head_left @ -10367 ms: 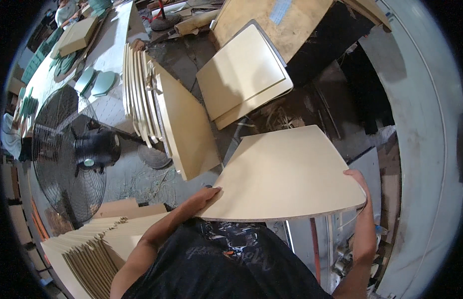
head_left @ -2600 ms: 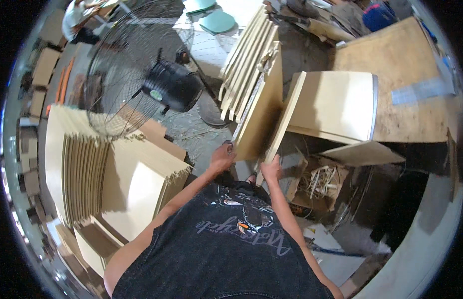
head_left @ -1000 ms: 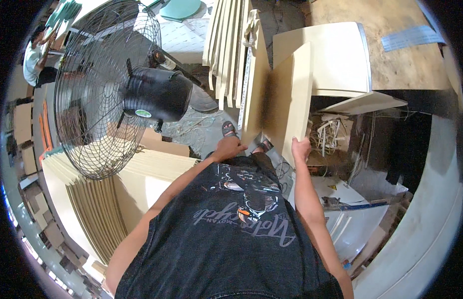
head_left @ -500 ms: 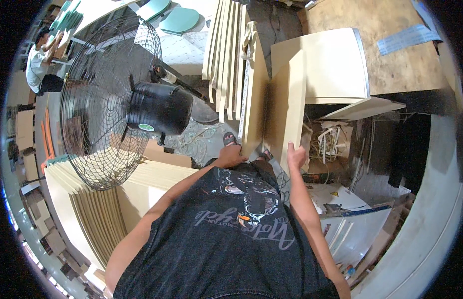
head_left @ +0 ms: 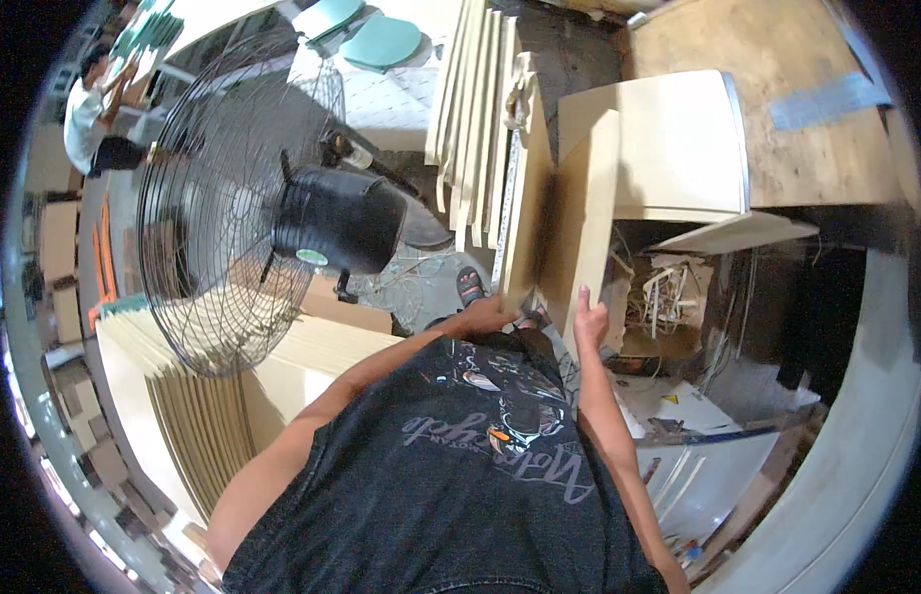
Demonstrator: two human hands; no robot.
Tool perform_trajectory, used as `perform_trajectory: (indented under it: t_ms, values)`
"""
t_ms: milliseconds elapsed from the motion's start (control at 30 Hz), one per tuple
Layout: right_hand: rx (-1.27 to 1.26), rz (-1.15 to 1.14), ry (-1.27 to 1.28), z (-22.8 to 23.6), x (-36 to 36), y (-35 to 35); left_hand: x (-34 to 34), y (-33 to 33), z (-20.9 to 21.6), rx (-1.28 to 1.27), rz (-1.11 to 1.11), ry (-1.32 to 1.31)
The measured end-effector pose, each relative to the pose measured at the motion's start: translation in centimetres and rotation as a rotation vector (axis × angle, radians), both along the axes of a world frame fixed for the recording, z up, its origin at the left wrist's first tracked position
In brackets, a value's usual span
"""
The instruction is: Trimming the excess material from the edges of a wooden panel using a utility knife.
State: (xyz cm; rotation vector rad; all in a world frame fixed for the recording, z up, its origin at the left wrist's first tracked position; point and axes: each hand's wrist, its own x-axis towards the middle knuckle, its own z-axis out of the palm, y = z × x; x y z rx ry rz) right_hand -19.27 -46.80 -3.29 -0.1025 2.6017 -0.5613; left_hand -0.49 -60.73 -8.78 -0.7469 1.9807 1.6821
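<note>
A pale yellow board [head_left: 591, 208] stands on edge in front of me. My right hand [head_left: 590, 321] is closed on its near end, the thumb along the top edge. To its left, a similar board [head_left: 527, 203] stands on edge, leaning toward a row of upright boards [head_left: 468, 129]. My left hand [head_left: 486, 315] is at the near lower end of that left board; its fingers are blurred and partly hidden, so whether it grips cannot be told. My sandalled foot [head_left: 469, 285] shows just beyond the left hand.
A large black fan [head_left: 340, 220] stands close on my left, above a stack of pale boards [head_left: 198, 436]. On the right are a pale panel [head_left: 668, 148] on a wooden surface [head_left: 827, 148] and a box of scrap strips [head_left: 668, 297]. A person [head_left: 92, 114] works at far left.
My left hand has moved right and slightly down, toward the gap between the two boards. My right hand stays on its board. Most of the scene has shifted slightly right in view.
</note>
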Motion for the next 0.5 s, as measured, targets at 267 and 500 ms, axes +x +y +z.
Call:
perform_trajectory:
  t_ms: [267,500]
  values:
    - [-0.074,0.091,-0.255,2.0,4.2,-4.5,-0.8,-1.0,3.5,0.436,0.261,-0.113]
    - [-0.096,0.099,-0.107,-3.6,8.0,-4.8,-0.5,-1.4,3.5,0.427,0.175,-0.198]
